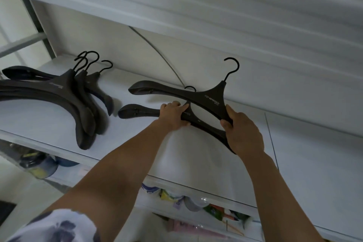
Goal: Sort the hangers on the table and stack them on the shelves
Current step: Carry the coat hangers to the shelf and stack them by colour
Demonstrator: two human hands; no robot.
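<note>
1. Nearest: white patterned sleeve (59,226), bare forearms stretched up over the white shelf (314,153).
2. Left hand (173,115) curled round the neck of the lower hanger (141,112); right hand (243,133) gripping the right arm of the upper hanger (186,94).
3. Both black, broad-shouldered, thin-hooked, overlapping above the shelf; pale lettering on the upper one.
4. Further left on the same shelf: pile of hangers (59,92), same kind, hooks pointing back.
5. Under the shelf: colourful clutter (214,209), too blurred to name.
</note>
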